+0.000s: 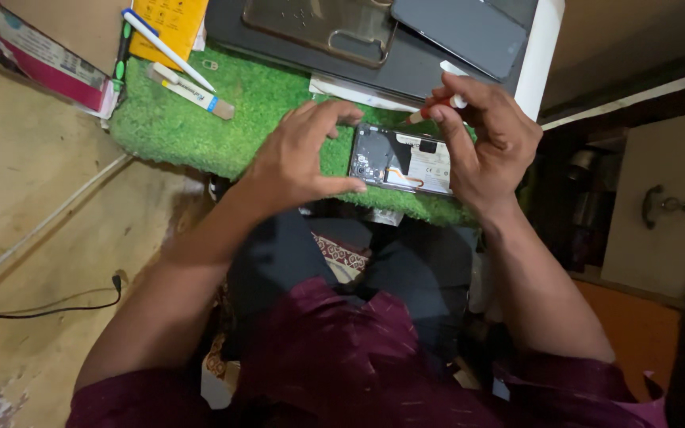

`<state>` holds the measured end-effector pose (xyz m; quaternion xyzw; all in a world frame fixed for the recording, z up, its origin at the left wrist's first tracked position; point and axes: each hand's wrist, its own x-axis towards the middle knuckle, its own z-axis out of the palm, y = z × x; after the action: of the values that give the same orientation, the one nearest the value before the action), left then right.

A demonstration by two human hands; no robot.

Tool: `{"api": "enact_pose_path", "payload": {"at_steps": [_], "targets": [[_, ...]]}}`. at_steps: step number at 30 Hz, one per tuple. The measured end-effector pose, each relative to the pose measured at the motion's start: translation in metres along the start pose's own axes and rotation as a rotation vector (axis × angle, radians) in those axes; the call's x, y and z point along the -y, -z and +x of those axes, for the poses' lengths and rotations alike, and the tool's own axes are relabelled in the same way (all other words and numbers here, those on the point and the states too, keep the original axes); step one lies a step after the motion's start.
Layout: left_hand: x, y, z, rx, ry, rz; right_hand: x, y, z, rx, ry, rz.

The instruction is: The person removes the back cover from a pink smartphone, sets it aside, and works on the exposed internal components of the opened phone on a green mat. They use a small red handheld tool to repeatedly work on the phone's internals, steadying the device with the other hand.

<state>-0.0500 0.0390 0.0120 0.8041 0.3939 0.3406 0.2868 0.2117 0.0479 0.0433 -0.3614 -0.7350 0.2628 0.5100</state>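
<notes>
An opened smartphone [403, 161] with its back cover off lies on a green artificial-grass mat [200, 131], its circuit board and white battery showing. My left hand [299, 154] steadies the phone's left end with thumb and fingers. My right hand [489, 143] rests at the phone's right end and pinches a small red-and-white tool [435, 108] whose tip points toward the phone's upper edge.
A dark tray [406, 67] with a clear phone case [323, 28] and a dark glass panel [469, 28] sits behind the mat. A white glue tube [190, 91], a white pen-like tool [166, 47] and a yellow packet [170, 20] lie at the left. A black cable [57, 307] trails on the floor.
</notes>
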Motion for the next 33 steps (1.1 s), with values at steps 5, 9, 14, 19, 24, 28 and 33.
{"api": "enact_pose_path", "payload": {"at_steps": [5, 9, 14, 19, 24, 28, 33], "targets": [[0.003, -0.003, -0.003, 0.01, -0.016, -0.004, -0.002, -0.004, 0.003, 0.011, 0.015, 0.055], [0.004, -0.005, -0.002, 0.014, 0.007, -0.006, -0.001, -0.011, 0.003, 0.043, -0.01, 0.023], [0.003, -0.008, 0.0, 0.016, 0.037, 0.02, 0.0, -0.019, 0.007, 0.049, -0.029, 0.029], [0.0, -0.007, -0.002, -0.026, 0.013, 0.003, 0.002, -0.021, 0.01, 0.039, -0.024, 0.02], [0.002, -0.008, -0.003, -0.039, -0.011, 0.024, 0.004, -0.023, 0.013, 0.06, 0.002, -0.022], [0.004, -0.008, -0.003, -0.057, -0.047, 0.018, 0.01, -0.022, 0.017, 0.07, 0.036, -0.14], [0.004, -0.008, -0.003, -0.045, -0.028, 0.025, 0.019, -0.025, 0.022, 0.088, 0.169, -0.384]]}}
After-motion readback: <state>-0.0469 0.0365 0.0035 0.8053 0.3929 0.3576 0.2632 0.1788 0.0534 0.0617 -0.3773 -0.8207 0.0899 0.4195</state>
